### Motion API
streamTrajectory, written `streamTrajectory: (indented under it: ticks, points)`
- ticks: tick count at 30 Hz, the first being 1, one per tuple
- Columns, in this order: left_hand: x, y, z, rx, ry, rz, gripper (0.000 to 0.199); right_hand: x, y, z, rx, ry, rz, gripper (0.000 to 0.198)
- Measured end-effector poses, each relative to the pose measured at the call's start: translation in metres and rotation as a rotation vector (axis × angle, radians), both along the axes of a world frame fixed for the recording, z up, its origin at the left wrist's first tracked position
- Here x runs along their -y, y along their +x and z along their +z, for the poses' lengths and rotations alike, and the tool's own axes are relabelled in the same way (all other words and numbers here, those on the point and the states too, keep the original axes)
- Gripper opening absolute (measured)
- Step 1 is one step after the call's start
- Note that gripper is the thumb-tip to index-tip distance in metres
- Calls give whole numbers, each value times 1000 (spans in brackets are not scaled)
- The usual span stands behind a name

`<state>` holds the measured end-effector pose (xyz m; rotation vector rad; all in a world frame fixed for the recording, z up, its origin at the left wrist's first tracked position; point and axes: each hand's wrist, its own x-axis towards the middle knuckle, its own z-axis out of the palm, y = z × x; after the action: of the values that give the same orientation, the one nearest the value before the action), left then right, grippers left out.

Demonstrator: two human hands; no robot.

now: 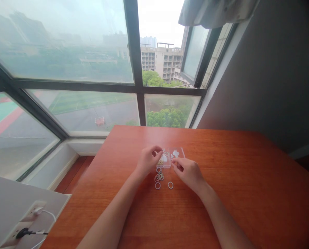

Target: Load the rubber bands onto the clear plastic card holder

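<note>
Wooden table (222, 193) bears small rings (159, 177); both hands (148, 162) (188, 172) pinch a clear box (171, 157), contents unclear.

Two bare arms show, and both have no sleeves on them. The left hand (147, 162) has no ring, no watch and no glove. The right hand (188, 173), at about 3 o'clock from the left one, is bare as well.
</note>
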<state>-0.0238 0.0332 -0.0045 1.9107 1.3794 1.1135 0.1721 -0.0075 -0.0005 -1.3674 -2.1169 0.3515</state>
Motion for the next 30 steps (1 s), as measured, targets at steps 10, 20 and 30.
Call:
streamTrajectory:
  ticks: [10, 20, 30]
  points:
    - [-2, -4, -3, -18, 44, 4, 12, 0, 1, -4, 43, -12, 42, 12]
    - [0, -14, 7, -16, 54, 35, 13, 3, 4, 0, 23, -233, 172, 13]
    - [1, -13, 6, -23, 32, 27, 13, 9, 3, 4, 102, -434, 263, 13]
